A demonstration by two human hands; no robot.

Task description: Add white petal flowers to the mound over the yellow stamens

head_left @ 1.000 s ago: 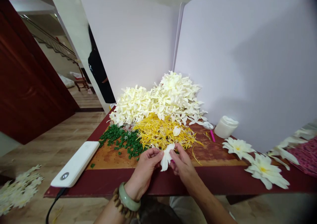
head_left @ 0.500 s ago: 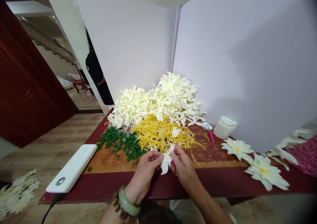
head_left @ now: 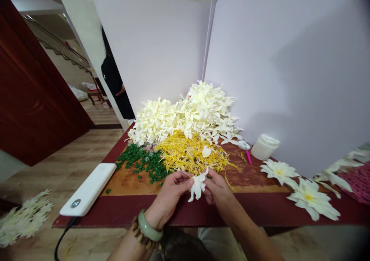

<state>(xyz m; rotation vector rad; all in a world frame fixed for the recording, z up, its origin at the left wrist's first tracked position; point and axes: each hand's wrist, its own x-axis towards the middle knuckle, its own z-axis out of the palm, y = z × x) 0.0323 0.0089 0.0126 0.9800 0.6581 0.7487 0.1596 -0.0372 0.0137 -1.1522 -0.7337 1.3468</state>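
Note:
My left hand (head_left: 170, 195) and my right hand (head_left: 218, 189) meet over the near edge of the red table (head_left: 260, 211). Both pinch a small white flower piece (head_left: 198, 184) between their fingertips. Just beyond the hands lies a heap of yellow stamen strands (head_left: 189, 153). A scatter of small green beads (head_left: 143, 164) lies to its left. Behind both rises a big pile of white petals (head_left: 190, 112). My left wrist wears a green bangle and a bead bracelet.
A white power bank (head_left: 88, 189) with a cable sits at the table's left edge. A white jar (head_left: 264, 146) and a pink pen (head_left: 248, 157) are at right, near finished white flowers (head_left: 310, 197). White boards stand behind. A person in black (head_left: 114, 82) stands at the back left.
The white flower piece has been turned between my fingertips and sits slightly lower. The hands stay in the same place; the view shifted a little.

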